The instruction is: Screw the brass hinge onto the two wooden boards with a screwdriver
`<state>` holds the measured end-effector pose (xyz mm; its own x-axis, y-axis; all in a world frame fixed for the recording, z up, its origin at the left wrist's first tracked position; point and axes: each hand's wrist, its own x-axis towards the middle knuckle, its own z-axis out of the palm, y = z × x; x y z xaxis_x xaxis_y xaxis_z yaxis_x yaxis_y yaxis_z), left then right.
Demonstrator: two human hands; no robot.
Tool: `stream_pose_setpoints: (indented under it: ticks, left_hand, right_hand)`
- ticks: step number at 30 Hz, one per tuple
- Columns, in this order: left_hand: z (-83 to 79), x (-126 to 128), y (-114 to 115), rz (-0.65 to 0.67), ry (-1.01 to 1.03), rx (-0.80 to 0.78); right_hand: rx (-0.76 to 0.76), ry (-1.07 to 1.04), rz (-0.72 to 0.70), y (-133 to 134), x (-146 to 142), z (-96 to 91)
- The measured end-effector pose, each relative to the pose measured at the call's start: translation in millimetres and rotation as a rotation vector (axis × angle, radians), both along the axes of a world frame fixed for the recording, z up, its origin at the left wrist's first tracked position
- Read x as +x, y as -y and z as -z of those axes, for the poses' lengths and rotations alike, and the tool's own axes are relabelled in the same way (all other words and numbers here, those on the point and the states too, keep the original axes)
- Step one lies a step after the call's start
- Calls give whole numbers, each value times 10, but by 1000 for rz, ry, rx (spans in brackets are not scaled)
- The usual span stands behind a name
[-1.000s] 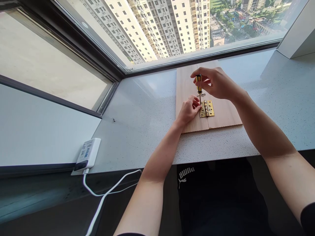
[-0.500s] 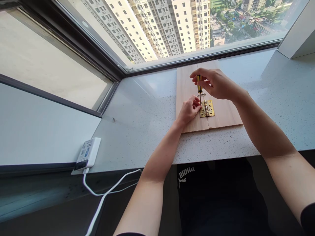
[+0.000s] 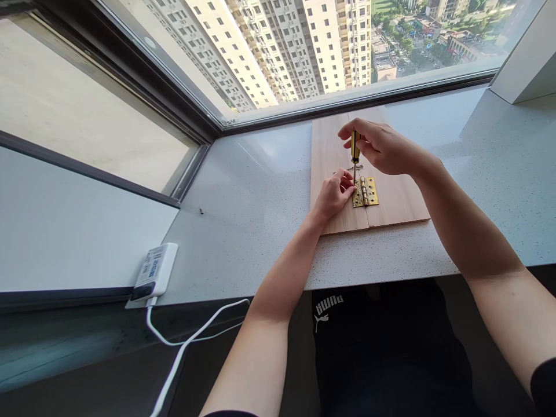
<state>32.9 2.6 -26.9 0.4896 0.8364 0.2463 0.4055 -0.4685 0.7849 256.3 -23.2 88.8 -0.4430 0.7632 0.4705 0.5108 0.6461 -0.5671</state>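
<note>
A brass-coloured hinge (image 3: 371, 191) lies opened flat across the seam between two pale wooden boards (image 3: 329, 145). My right hand (image 3: 384, 149) is closed around the yellow-and-black handle of a screwdriver (image 3: 355, 152). The screwdriver stands nearly upright, its tip down at the upper part of the hinge's left leaf. Beside that tip, the thumb and fingers of my left hand (image 3: 332, 195) are pinched together at the leaf's edge; what lies between them is too small to make out. Several loose screws (image 3: 359, 167) rest on the boards just above the hinge.
The boards lie on a speckled white sill (image 3: 256, 231) below a large window. Further left is a small dark piece (image 3: 201, 211). A white power strip (image 3: 160, 269) with a white cable (image 3: 182, 350) sits at the sill's left front corner.
My right hand and the screwdriver's handle have shifted slightly to the right, bringing the screwdriver a little more upright. My left hand stays in place at the hinge.
</note>
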Motion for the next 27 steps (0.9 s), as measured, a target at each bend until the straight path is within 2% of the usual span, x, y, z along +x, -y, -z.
stream_pose_setpoints:
  ticks: [13,27]
  left_hand:
    - [-14,12,13,15,-16,15]
    - [-2,11,11,37,-28,49]
  right_hand:
    - [4,-22,-52,-13,-21,27]
    - [22,7,10,-15,-44,59]
